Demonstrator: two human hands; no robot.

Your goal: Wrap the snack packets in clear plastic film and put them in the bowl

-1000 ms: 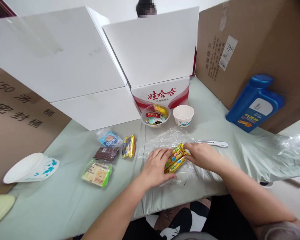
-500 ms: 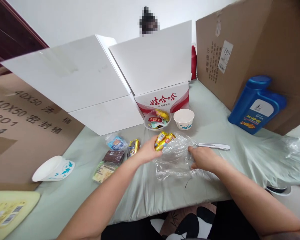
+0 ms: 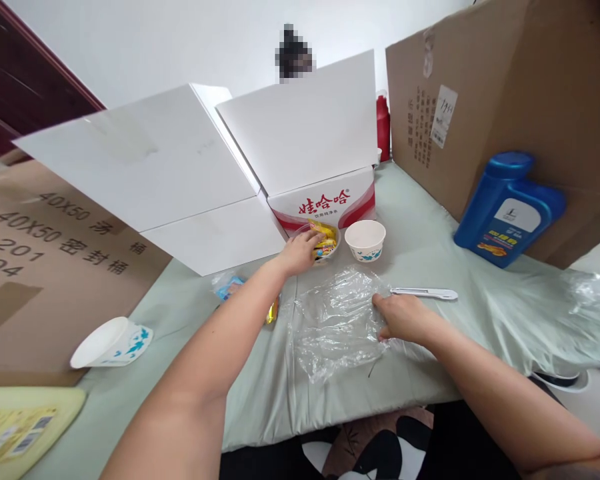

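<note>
My left hand (image 3: 300,253) is at the left rim of a clear bowl (image 3: 331,259), its fingers spread over yellow snack packets (image 3: 325,247) in it. The packets lie by the fingertips, and the palm side is hidden. Flat on the cloth in front of the bowl is a crumpled clear plastic bag (image 3: 333,320). My right hand (image 3: 405,317) grips this bag's right edge. Just beyond that hand lies a white utility knife (image 3: 425,293). A white paper bowl with blue leaves (image 3: 365,241) stands right of the clear bowl.
Behind the bowls stands an open white carton (image 3: 325,200) with red lettering. Brown cartons (image 3: 435,87) flank the table, with a blue jug (image 3: 510,210) at right. A tipped paper bowl (image 3: 113,343) lies left. My left arm partly covers snack packs (image 3: 227,287). Beyond the carton is a person (image 3: 294,53).
My left hand has moved up and away from the plastic bag to the clear bowl, bringing the yellow packets there. The bag now lies flatter; my right hand stays at its edge.
</note>
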